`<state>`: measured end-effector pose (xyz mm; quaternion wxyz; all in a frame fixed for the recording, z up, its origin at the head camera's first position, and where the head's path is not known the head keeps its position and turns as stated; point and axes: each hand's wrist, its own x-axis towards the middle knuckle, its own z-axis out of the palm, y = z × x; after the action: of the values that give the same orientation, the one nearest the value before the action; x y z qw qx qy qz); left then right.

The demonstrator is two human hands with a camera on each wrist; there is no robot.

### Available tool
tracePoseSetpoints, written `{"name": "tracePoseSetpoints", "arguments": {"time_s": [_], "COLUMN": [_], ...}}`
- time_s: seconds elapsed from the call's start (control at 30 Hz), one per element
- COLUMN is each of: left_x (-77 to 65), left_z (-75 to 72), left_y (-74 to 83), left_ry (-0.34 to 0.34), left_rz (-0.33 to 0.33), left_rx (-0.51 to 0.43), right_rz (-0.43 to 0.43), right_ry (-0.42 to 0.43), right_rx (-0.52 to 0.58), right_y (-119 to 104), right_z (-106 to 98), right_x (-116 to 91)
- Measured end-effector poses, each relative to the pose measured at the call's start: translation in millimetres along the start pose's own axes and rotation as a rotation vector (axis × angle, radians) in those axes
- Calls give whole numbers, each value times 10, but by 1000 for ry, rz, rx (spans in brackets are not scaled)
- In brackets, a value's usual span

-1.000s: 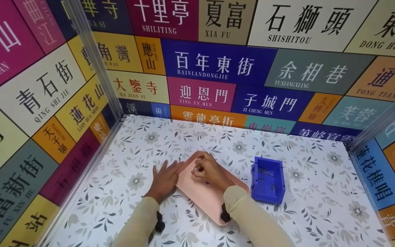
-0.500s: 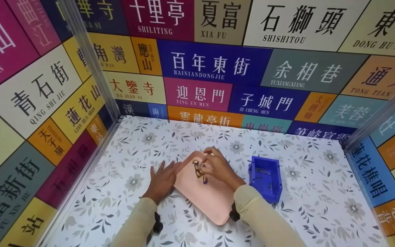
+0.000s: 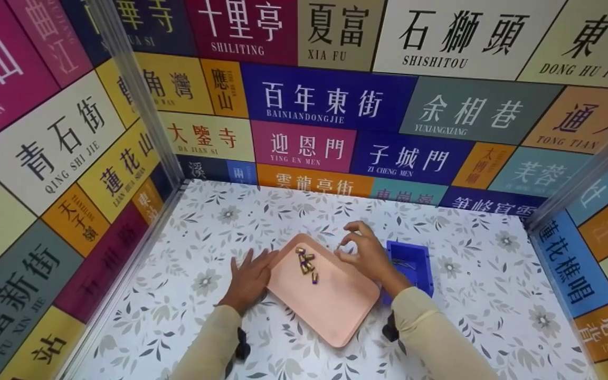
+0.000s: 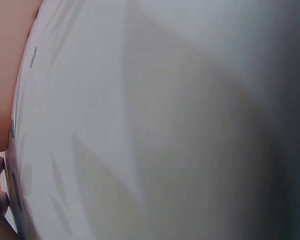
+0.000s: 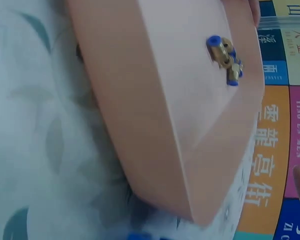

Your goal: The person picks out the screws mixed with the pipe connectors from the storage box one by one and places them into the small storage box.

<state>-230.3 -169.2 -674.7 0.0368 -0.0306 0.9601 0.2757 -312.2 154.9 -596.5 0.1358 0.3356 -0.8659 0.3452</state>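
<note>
Several brass push-in fittings with blue collars (image 3: 314,277) lie in a loose group in the pink tray (image 3: 330,322), towards its far left corner. My left hand (image 3: 250,279) rests at the tray's left edge with its fingers spread. Above the tray's right edge is my right hand (image 3: 364,256), thumb and index finger brought together on a small thin metal piece, its exact kind too small to tell. The right wrist view shows the fittings (image 5: 222,52) on the tray floor beyond the near wall.
A blue bin (image 3: 426,264) with some thin metal pieces stands just right of the tray, partly hidden by the right hand and forearm. Flower-patterned covering (image 3: 203,232) spreads over the table. Panels with street names (image 3: 330,100) enclose the back and sides.
My right hand has lifted away from the fittings and moved right, to between tray and bin, leaving the fittings in view. The left hand stays at the tray's edge.
</note>
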Motion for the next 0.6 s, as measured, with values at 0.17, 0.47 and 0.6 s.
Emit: {"name": "tracePoseSetpoints", "arguments": {"time_s": [0.17, 0.47, 0.6], "left_x": [-3, 1, -3], "left_z": [-15, -4, -1], "left_y": [26, 15, -11], "left_ry": [-11, -11, 13], "left_rz": [-23, -10, 27], "left_rx": [-2, 5, -1], "right_rz": [29, 76, 140], "right_ry": [37, 120, 114], "right_rx": [-8, -44, -71], "right_y": [76, 318, 412], "right_z": [-241, -647, -789], "right_x": [-66, -305, -430]}}
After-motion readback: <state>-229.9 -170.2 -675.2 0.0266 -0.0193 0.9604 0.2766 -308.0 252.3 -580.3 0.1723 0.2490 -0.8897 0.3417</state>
